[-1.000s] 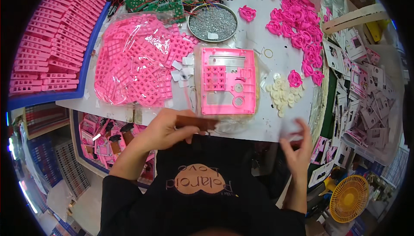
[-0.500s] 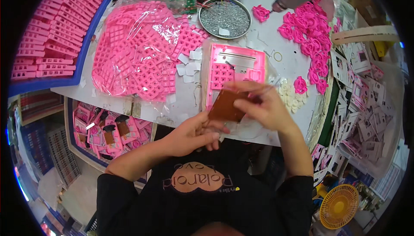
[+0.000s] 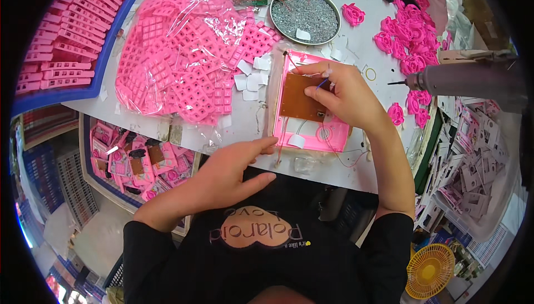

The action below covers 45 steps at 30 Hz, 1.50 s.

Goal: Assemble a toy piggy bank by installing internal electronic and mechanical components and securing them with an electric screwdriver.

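A brown circuit board (image 3: pixel 300 99) lies inside a shallow pink plastic casing (image 3: pixel 335 141). My right hand (image 3: pixel 356 95) grips the board at its right side, thumb on its face and index finger along the top edge. Thin wires run from the board, red ones down the casing's left side and a blue one beside my fingers. A small white piece (image 3: pixel 296 140) sits below the board. My left hand (image 3: pixel 231 173) is open, its fingertips at the casing's lower left corner and its thumb held apart, with nothing in it.
Left of the casing lies a clear bag of pink keypad pieces (image 3: pixel 178 59). A round tin of screws (image 3: pixel 306 18) stands behind. To the right are an electric screwdriver (image 3: pixel 461 79) and pink rings (image 3: pixel 409 40). A blue tray (image 3: pixel 108 54) holds stacked pink parts.
My right hand has brought the brown board from the casing's near end down into it. My left hand has moved off the board to the left. The screwdriver now hangs nearer, farther right.
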Motion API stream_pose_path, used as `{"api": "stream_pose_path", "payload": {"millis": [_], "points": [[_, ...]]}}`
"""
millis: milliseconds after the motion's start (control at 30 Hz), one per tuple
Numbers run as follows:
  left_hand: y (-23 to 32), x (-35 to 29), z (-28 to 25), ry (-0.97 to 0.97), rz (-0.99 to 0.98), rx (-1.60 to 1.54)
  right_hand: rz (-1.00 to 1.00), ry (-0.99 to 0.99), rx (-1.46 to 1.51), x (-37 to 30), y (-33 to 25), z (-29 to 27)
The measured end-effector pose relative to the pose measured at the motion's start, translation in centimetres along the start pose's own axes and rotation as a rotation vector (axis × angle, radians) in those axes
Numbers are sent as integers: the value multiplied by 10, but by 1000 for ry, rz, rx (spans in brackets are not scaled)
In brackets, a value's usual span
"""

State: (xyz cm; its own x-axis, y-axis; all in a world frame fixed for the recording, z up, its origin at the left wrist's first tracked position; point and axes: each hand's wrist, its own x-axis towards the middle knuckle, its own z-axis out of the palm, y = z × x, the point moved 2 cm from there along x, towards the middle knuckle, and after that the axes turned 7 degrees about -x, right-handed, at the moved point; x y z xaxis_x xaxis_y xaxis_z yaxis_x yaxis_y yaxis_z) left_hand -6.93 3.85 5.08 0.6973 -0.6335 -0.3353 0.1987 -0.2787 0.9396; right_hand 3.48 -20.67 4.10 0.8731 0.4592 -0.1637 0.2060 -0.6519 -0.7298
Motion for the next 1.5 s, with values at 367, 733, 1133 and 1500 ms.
{"api": "stream_pose_path", "payload": {"millis": [367, 733, 1133, 1500], "points": [[9, 57, 2, 155, 513, 984, -20, 405, -493, -8, -26, 4], [17, 60, 2, 87, 472, 927, -233, 281, -718, -56, -31, 46], [75, 183, -85, 280, 453, 1022, -255, 1155, 302, -2, -33, -117], [51, 244, -100, 175, 437, 1383, -334, 630, 658, 31, -24, -104]]}}
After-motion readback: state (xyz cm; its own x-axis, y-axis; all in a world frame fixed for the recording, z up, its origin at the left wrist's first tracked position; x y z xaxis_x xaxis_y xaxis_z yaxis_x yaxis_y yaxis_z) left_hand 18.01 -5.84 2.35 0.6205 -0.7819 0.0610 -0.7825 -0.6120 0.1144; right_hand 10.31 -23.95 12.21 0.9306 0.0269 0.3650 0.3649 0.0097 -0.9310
